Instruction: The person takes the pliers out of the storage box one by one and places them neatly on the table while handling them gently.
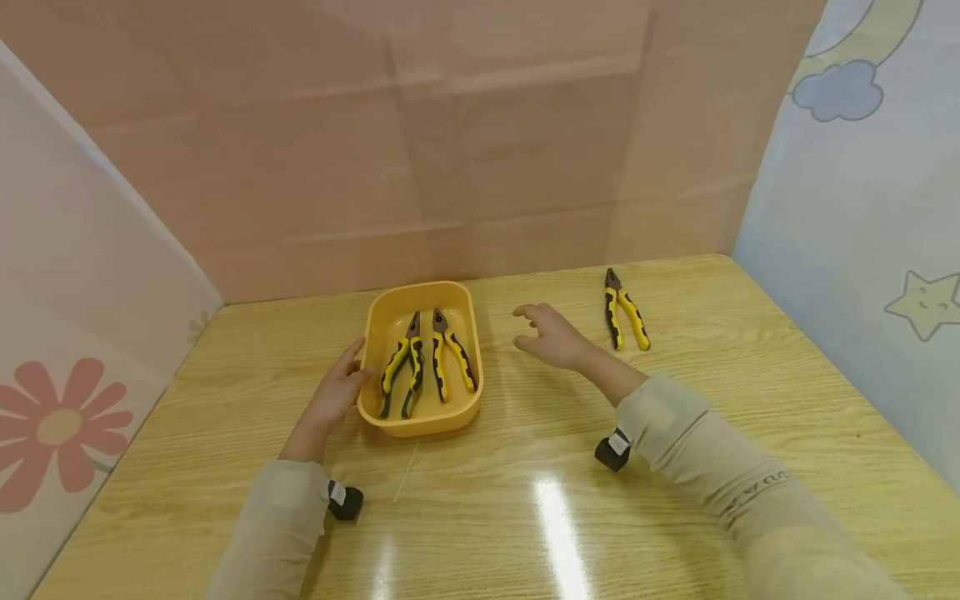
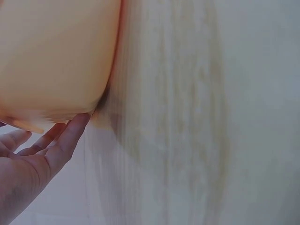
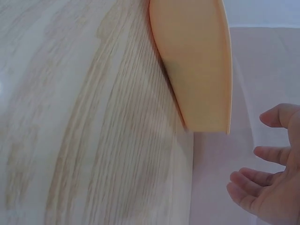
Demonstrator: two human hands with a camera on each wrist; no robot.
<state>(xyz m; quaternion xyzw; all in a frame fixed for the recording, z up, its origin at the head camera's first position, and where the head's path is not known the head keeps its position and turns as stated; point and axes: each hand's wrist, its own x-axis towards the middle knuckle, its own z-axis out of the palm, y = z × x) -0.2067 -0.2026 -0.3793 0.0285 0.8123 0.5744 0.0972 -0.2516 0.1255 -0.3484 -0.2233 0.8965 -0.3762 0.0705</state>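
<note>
My left hand [image 1: 339,394] is at the left side of a yellow plastic bin [image 1: 423,427], its fingers [image 2: 70,136] against the outer wall and its thumb over the rim. Inside the bin lie two pairs of pliers with yellow and black handles, the left pliers [image 1: 415,367] beside the right pliers [image 1: 439,354], jaws pointing away from me. My right hand [image 1: 553,337] hovers over the table to the right of the bin, fingers apart and loosely bent, holding nothing. A third pair of pliers [image 1: 611,298] lies on the table beyond the right hand, handles spread.
The wooden table [image 1: 480,508] meets a pinkish-brown backdrop [image 1: 450,150] just behind the bin. Printed sheets stand on both sides, a flower sheet [image 1: 60,425] at left and a star-and-cloud sheet [image 1: 862,208] at right. A thin pale strip [image 1: 406,473] lies in front of the bin.
</note>
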